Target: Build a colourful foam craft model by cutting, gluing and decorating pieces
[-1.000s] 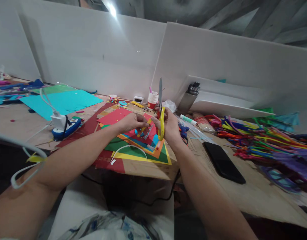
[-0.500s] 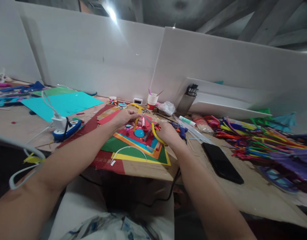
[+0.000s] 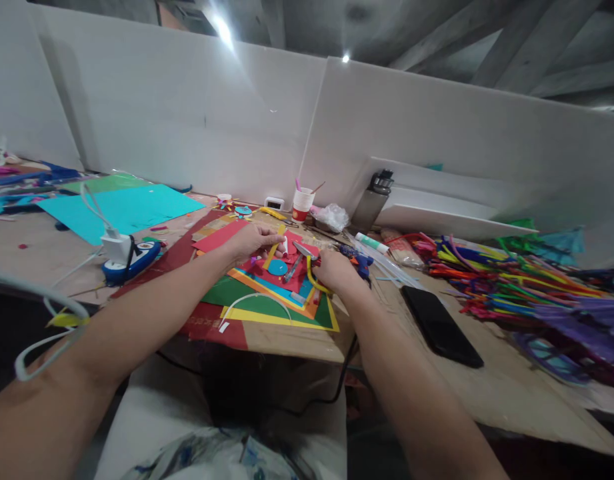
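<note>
My left hand (image 3: 263, 241) is closed on a narrow yellow strip (image 3: 273, 252), which slants between the fingertips and looks like paper. In my right hand (image 3: 334, 269) is a pair of scissors with yellow handles (image 3: 315, 279). Their metal blades (image 3: 303, 249) point left toward the strip but stand apart from it. Below the hands, a blue paper circle (image 3: 278, 267) and a clear-bodied tool or pen (image 3: 293, 268) lie on red paper (image 3: 257, 277). More coloured sheets are stacked beneath, with a green sheet (image 3: 227, 293) showing at the left.
A paper cup (image 3: 303, 204), a grey bottle (image 3: 371, 200) and a glue stick (image 3: 371, 243) stand or lie behind. To the right are a black phone (image 3: 441, 325) and many pipe cleaners (image 3: 511, 273). A blue power strip (image 3: 131, 262) and a turquoise sheet (image 3: 121, 210) lie left.
The scissors have drawn back to the right and slightly down, away from the left fingers. The yellow strip in my left hand now tilts more and sits slightly lower.
</note>
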`<state>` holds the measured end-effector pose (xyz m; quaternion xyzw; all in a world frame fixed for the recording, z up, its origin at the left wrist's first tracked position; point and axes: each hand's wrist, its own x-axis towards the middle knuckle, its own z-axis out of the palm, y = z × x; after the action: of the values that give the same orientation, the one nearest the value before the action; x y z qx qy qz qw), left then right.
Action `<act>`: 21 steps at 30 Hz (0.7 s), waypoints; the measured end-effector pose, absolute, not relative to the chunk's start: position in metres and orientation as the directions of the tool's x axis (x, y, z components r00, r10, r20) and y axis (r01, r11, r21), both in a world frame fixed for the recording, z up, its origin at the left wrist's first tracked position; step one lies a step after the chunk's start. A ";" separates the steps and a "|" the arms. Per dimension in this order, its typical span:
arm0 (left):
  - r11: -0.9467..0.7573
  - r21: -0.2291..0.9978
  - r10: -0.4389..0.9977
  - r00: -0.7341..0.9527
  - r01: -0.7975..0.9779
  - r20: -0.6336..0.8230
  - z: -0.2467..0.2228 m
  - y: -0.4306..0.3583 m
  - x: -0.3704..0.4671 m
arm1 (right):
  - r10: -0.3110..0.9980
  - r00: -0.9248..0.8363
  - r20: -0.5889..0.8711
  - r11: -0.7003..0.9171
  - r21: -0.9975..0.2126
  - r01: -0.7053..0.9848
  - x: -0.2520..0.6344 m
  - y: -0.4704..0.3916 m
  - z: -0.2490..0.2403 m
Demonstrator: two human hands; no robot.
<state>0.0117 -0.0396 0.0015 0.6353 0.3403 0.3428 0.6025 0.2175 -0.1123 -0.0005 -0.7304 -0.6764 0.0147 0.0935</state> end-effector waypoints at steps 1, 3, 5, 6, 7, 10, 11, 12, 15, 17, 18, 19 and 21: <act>-0.053 0.998 0.839 0.544 0.030 0.029 0.001 -0.041 0.012 | 0.993 0.080 0.083 -0.070 -0.118 0.990 0.218 -0.113 0.001; -0.076 0.996 0.826 0.562 0.042 0.039 0.002 -0.043 0.013 | 0.993 0.091 0.077 -0.086 -0.060 0.994 0.219 -0.114 0.003; -0.086 0.995 0.823 0.566 0.047 0.044 0.003 -0.046 0.015 | 0.979 0.085 0.184 -0.059 -0.144 0.988 0.218 -0.114 0.005; -0.087 0.995 0.821 0.569 0.049 0.043 0.003 -0.048 0.015 | 0.963 0.073 0.260 -0.009 -0.239 0.971 0.217 -0.113 0.006; -0.089 0.995 0.816 0.576 0.051 0.043 0.003 -0.049 0.016 | 0.941 0.060 0.334 0.066 -0.355 0.933 0.215 -0.112 0.006; -0.106 0.992 0.786 0.616 0.065 0.044 0.001 -0.052 0.018 | 0.890 0.047 0.453 0.297 -0.656 0.694 0.205 -0.110 0.005; -0.110 0.992 0.778 0.627 0.069 0.043 0.000 -0.052 0.019 | 0.888 0.049 0.457 0.337 -0.720 0.607 0.200 -0.110 0.004; -0.112 0.991 0.773 0.633 0.072 0.042 -0.001 -0.053 0.019 | 0.891 0.050 0.450 0.358 -0.768 0.531 0.196 -0.110 0.003; -0.138 0.987 0.752 0.658 0.084 0.049 -0.003 -0.054 0.020 | 0.907 0.053 0.419 0.370 -0.849 0.378 0.187 -0.112 0.000; -0.181 0.979 0.723 0.688 0.097 0.065 -0.004 -0.055 0.020 | 0.911 0.058 0.409 0.366 -0.864 0.344 0.185 -0.112 -0.001; -0.199 0.974 0.711 0.700 0.106 0.069 -0.004 -0.057 0.020 | 0.911 0.066 0.407 0.363 -0.867 0.343 0.184 -0.112 -0.002; -0.213 0.970 0.702 0.708 0.114 0.071 -0.003 -0.058 0.021 | 0.911 0.076 0.406 0.358 -0.868 0.344 0.184 -0.112 -0.002; -0.232 0.965 0.695 0.715 0.125 0.075 -0.002 -0.060 0.022 | 0.911 0.097 0.402 0.347 -0.870 0.350 0.186 -0.111 -0.002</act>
<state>0.0216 -0.0601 -0.0019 0.7416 0.2763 0.2570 0.5547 0.1855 -0.1110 -0.0024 -0.5087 -0.6196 0.2604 0.5380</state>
